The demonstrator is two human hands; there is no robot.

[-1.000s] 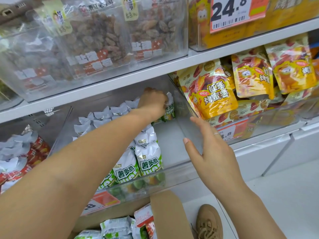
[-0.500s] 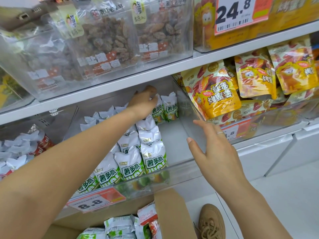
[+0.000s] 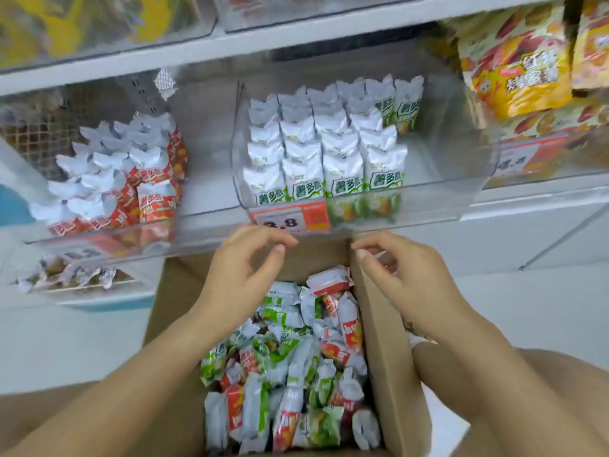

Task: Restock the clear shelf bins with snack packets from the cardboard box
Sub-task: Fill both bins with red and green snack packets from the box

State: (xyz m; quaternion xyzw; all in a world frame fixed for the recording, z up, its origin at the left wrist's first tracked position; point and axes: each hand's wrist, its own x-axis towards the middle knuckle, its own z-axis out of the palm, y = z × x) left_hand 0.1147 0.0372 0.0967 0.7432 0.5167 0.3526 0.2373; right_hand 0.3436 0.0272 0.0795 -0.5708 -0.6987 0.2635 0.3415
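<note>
Nearest the camera, the cardboard box (image 3: 392,374) is sitting open on the floor between the person's forearms, holding a loose heap of snack packets (image 3: 290,367), green-and-white ones mixed with red-and-white ones. The box's right flap is standing up alongside the heap.

Above the far end of the box, both hands are hovering with nothing in them. The left hand (image 3: 244,275) is showing loosely curled fingers, the thumb and fingertips close together near the bin's front edge. The right hand (image 3: 398,275) is likewise loosely curled and empty, its fingertips pointing toward the left hand, the two hands near each other but apart.

Just beyond the hands, the middle clear bin (image 3: 438,199) is holding green packets (image 3: 326,150) standing upright in rows toward its left side, with its right portion bare. An orange price tag (image 3: 290,216) is sitting on its front wall.

To the left, a second clear bin (image 3: 204,222) is holding red packets (image 3: 131,179), less tidily stacked. Far right, yellow date bags (image 3: 514,64) are showing, blurred. The white shelf (image 3: 230,44) is running above.
</note>
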